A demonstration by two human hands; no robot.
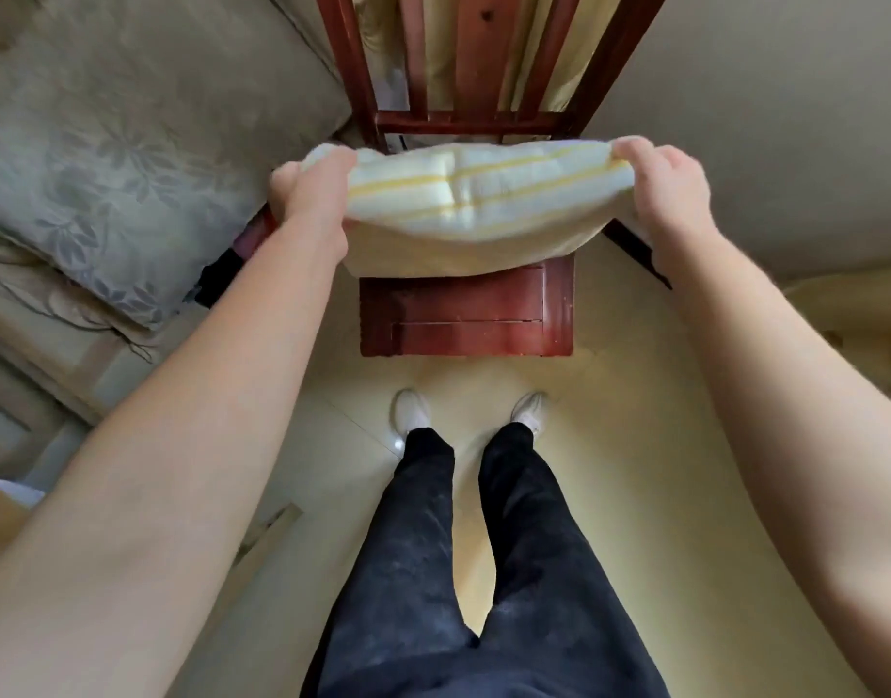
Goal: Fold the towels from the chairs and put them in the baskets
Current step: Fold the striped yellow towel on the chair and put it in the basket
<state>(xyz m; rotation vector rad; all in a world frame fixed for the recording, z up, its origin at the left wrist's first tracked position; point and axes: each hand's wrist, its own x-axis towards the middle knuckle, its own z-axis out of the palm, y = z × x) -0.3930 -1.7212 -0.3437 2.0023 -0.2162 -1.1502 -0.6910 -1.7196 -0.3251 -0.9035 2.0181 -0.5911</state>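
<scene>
A white towel with yellow stripes [478, 204] is stretched between my two hands, doubled over, hanging above the seat of a dark red wooden chair [466, 314]. My left hand [312, 193] grips the towel's left end and my right hand [665, 188] grips its right end. The towel's lower edge sags toward the seat and covers the seat's back part. No basket is in view.
A sofa with grey floral cushions [121, 158] runs along the left. A pale wall [766, 118] stands to the right of the chair. My legs in dark trousers and white shoes [413, 410] stand on the pale tiled floor just before the chair.
</scene>
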